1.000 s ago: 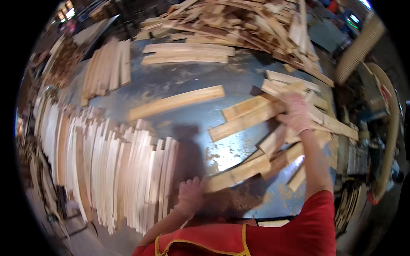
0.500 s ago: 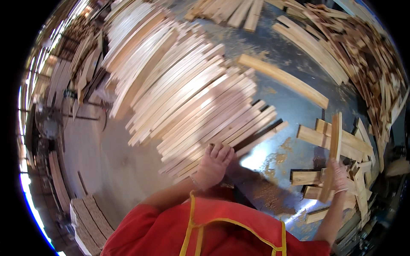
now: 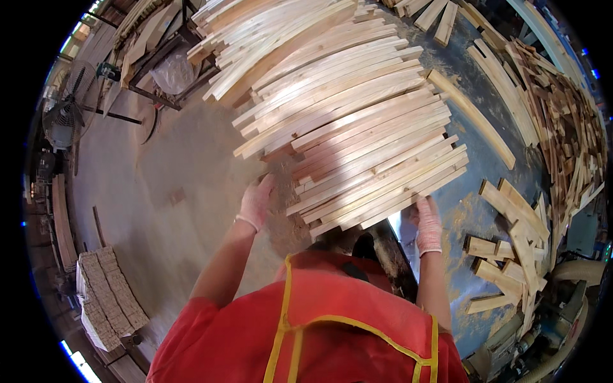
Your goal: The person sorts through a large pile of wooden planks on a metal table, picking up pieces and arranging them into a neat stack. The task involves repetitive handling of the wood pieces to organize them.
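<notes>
Many pale wood strips [image 3: 377,143] lie side by side in a broad row before me, their ends uneven. My left hand [image 3: 257,199], in a pale glove, is held past the left ends of the nearest strips. Its fingers are stretched out, and nothing shows in them. At the near right side, my gloved right hand [image 3: 428,225] has its fingertips against the edge of the nearest wood strip [image 3: 396,203]. Those fingers look mostly straight, though the strip's edge partly hides the tips.
Loose short wood pieces [image 3: 511,255] lie on the dark metal surface at right, beside a long curved board [image 3: 472,118]. A heap of offcuts [image 3: 565,115] rises beyond. On the left are a standing fan [image 3: 71,96] and a stack of boards [image 3: 108,297] on the floor.
My right hand has let go of the curved wood strip it held at right and moved left to the row. My left hand has come off the strips, to their left. The view has shifted.
</notes>
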The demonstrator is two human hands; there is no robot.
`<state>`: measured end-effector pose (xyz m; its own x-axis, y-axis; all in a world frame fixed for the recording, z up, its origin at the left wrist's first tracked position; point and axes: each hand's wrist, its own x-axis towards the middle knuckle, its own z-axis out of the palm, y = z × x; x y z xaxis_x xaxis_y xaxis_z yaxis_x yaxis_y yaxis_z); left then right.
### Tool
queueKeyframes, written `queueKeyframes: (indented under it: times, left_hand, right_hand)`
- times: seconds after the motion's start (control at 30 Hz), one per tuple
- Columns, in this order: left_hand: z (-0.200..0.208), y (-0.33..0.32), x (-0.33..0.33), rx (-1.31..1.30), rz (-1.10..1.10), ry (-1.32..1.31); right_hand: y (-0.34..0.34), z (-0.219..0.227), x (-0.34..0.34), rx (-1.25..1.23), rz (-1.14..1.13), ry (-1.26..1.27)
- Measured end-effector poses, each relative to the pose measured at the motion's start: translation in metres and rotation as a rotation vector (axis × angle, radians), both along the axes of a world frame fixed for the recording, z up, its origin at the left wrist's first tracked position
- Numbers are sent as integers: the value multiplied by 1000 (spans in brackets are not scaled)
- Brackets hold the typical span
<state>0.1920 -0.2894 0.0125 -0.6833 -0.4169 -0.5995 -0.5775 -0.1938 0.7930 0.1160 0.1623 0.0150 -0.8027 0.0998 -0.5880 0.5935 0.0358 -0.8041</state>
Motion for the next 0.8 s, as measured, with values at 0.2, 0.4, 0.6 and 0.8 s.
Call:
queueKeyframes:
  times: [0.2,0.4,0.6,0.8]
  left_hand:
    - [-13,68,-13,503,11,-91]
    - [36,117,2,-193,-953,-19]
    - [82,212,-152,-517,-948,-244]
    - [43,311,-177,-680,-1098,-6]
  right_hand:
    - [-1,12,8,3,-204,179]
    - [52,-14,7,343,-335,320]
    - [111,-19,-8,217,-114,204]
    - [140,-11,-21,223,124,-104]
